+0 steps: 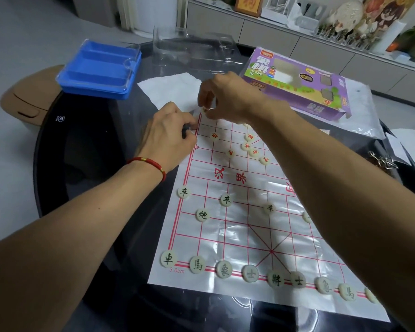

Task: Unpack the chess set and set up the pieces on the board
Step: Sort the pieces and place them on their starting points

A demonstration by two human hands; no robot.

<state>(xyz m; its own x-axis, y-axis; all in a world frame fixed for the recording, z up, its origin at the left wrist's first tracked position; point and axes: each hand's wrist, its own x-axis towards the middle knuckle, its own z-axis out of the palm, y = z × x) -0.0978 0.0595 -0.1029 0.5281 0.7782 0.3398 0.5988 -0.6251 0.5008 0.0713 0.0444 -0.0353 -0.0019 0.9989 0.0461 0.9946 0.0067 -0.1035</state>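
A plastic sheet chess board [249,238] with red lines lies on the dark table. Round cream pieces with dark characters stand in a row along its near edge [249,273], with more two rows up [226,200]. Several red-lettered pieces [246,146] lie scattered on the far half. My right hand [228,97] pinches one cream piece [204,110] at the far left corner of the board. My left hand [170,135] rests curled at the board's far left edge; its fingertips press there, and whether it holds anything is hidden.
A blue tray with a clear lid [101,69] stands at the far left. A clear plastic insert [192,47] lies behind the board, and the purple chess box [297,82] at the far right. White paper [170,89] lies beyond the board. Metal rings [381,161] lie at right.
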